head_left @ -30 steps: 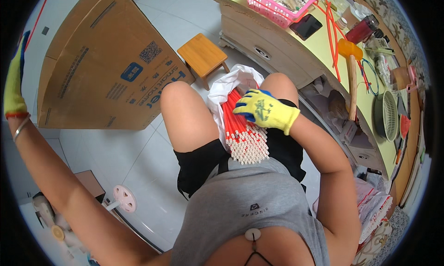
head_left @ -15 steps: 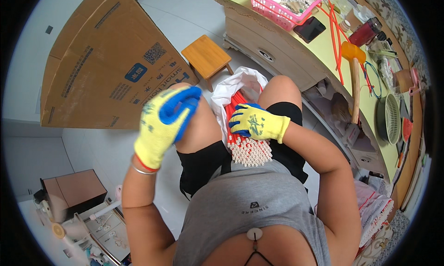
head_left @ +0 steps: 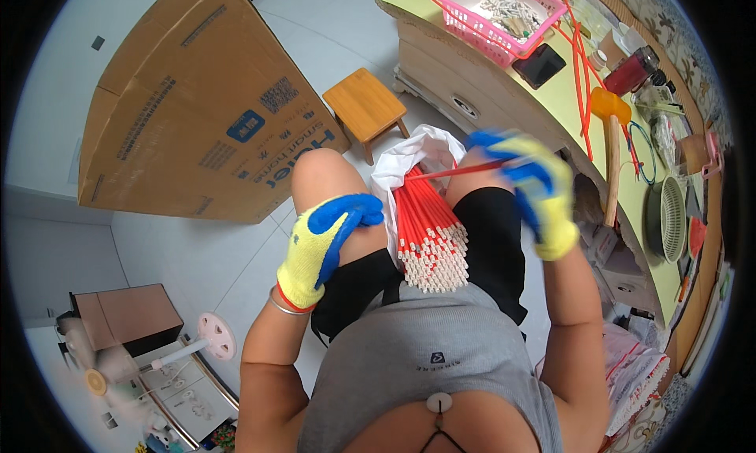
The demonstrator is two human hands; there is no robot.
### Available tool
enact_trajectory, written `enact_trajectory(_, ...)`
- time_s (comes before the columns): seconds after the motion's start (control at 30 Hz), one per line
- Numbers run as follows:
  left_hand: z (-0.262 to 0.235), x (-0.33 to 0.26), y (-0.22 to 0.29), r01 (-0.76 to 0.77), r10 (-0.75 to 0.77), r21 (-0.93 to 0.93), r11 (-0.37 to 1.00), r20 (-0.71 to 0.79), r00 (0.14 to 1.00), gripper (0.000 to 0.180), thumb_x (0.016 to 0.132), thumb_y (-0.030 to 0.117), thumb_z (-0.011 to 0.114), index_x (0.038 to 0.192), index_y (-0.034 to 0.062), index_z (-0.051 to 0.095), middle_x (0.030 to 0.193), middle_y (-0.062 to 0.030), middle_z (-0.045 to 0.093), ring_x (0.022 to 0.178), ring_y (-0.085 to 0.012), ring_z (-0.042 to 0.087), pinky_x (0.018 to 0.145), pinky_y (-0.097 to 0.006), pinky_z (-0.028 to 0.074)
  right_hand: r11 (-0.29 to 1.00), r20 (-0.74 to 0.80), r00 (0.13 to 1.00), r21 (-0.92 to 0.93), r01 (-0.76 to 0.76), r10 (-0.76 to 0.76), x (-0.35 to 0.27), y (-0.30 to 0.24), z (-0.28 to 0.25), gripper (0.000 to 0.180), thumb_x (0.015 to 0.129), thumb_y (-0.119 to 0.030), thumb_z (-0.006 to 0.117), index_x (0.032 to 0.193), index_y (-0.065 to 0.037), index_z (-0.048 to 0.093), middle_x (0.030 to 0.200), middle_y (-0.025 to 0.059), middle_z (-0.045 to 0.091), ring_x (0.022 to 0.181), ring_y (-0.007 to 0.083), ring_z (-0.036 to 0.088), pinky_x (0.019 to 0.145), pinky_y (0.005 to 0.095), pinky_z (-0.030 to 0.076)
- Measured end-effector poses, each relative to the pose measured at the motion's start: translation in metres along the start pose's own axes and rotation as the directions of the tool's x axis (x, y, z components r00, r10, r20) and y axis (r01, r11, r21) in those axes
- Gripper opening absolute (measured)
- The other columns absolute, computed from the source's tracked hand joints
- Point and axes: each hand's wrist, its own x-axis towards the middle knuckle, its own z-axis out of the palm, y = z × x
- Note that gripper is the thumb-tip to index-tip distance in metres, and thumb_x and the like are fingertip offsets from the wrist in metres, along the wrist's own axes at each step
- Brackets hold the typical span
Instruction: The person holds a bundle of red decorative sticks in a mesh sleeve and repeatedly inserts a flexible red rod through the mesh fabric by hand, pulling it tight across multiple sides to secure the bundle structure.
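Between my thighs lies a bundle of thin red rods with white tips (head_left: 429, 236), its far end inside a white bag (head_left: 433, 147). My right hand (head_left: 543, 189), in a yellow glove with blue palm and fingers, is blurred above my right thigh. A narrow red strip (head_left: 457, 171) runs taut from its fingers to the bundle's far part, where its other end meets the rods. My left hand (head_left: 327, 240), gloved alike, is over my left thigh, left of the bundle and apart from it. Its fingers are pressed together; whether anything is between them is hidden.
A wooden stool (head_left: 365, 105) and a large cardboard box (head_left: 205, 114) stand ahead and left. On the table at right are a pink basket (head_left: 472, 27) of small white pieces, a phone (head_left: 539, 65), an orange-headed mallet (head_left: 612, 154) and a green strainer (head_left: 669, 220). A fan (head_left: 106, 374) is at lower left.
My right hand has left the bundle and moved right, drawing out the red strip. My left hand has come down and right, nearer the bundle. The whole view has shifted slightly.
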Motion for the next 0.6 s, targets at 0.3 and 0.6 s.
enact_trajectory(0.3,0.114,-0.008,-0.054,0.242,-0.115,-0.708,0.664,0.223,0.968,0.049,0.108,0.030,0.045,0.147,-0.0001,0.044,0.133,-0.0156,0.064,0.121,-0.0272,0.063,0.108,-0.039,0.047,0.340,-0.530,0.844,0.810,0.477,0.079,-0.081,-0.026,-0.193,0.024,0.097,-0.009,0.064,0.118,0.002,0.065,0.108,0.0050,0.066,0.089,0.0170,0.055,0.100,0.0400,0.043)
enact_trajectory(0.6,0.086,0.037,-0.046,-0.241,-0.158,-0.890,-0.388,-0.193,0.968,0.048,0.107,0.038,0.047,0.147,0.0114,0.051,0.144,-0.0117,0.058,0.139,-0.0332,0.048,0.120,-0.051,0.032,0.073,-0.430,0.773,0.889,0.451,0.467,-0.148,0.100,-0.190,0.023,0.095,0.004,0.059,0.113,-0.005,0.069,0.097,0.0022,0.066,0.087,0.0141,0.058,0.081,0.0259,0.050)
